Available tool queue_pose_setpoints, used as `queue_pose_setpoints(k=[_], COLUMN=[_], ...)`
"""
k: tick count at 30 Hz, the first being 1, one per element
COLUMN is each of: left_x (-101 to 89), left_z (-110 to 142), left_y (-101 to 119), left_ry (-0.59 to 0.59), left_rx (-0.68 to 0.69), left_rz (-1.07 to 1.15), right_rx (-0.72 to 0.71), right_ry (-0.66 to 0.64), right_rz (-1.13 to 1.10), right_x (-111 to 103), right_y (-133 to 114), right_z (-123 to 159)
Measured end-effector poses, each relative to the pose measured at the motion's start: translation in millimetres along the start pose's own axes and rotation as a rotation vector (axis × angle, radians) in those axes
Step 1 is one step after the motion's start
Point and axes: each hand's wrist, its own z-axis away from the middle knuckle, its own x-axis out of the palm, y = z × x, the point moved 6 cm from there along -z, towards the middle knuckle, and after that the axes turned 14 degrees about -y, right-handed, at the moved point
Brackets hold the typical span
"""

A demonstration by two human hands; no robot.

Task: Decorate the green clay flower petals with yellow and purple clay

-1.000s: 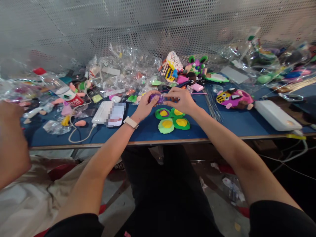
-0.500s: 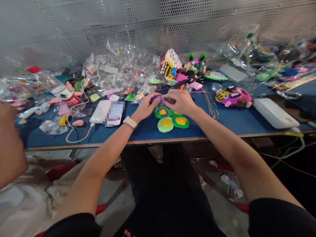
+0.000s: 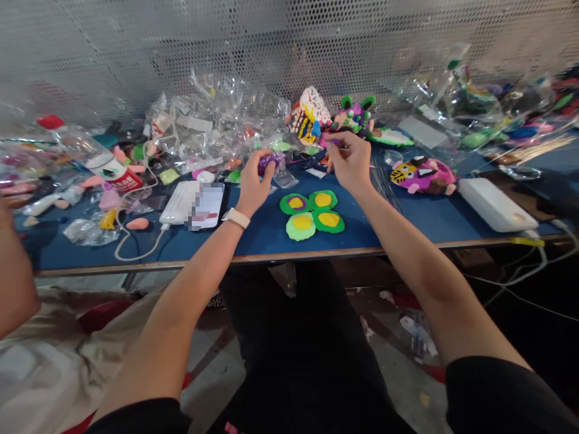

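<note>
My left hand (image 3: 254,181) is closed round a lump of purple clay (image 3: 268,161) in clear wrap, held above the blue table (image 3: 262,232). My right hand (image 3: 350,161) is up and to the right of it, pinching a small purple bit (image 3: 333,142) between thumb and fingertips. Below and between the hands lie green clay discs with yellow centres (image 3: 312,214), flat on the table. One disc has a purple ring.
A white power bank (image 3: 178,203) and a phone (image 3: 207,205) lie left of the discs, with a white cable. Crumpled clear bags (image 3: 217,129), clay figures (image 3: 335,120), a pink clay face (image 3: 425,173), a white box (image 3: 493,204). Another person's arm (image 3: 13,271) at far left.
My hands have come apart: the right one pulled a small purple bit away up and to the right, while the left one kept the purple lump and lifted a little.
</note>
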Motion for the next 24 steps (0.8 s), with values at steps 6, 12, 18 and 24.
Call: queue_pose_setpoints(k=[6, 12, 18, 24], left_x=[22.6, 29.9, 34.1, 32.9], left_z=[6, 9, -12, -59], left_y=[2, -3, -4, 21], left_ry=[-0.261, -0.269, -0.225, -0.406], left_rx=[-0.066, 0.034, 0.121, 0.225], left_rz=[-0.236, -0.207, -0.218, -0.088], right_rx=[0.086, 0.100, 0.087, 0.156], right_ry=[-0.116, -0.171, -0.225, -0.179], right_rz=[0.011, -0.010, -0.118, -0.238], right_x=[22, 31, 38, 37], right_y=[-16, -19, -19, -9], right_z=[7, 7, 7, 6])
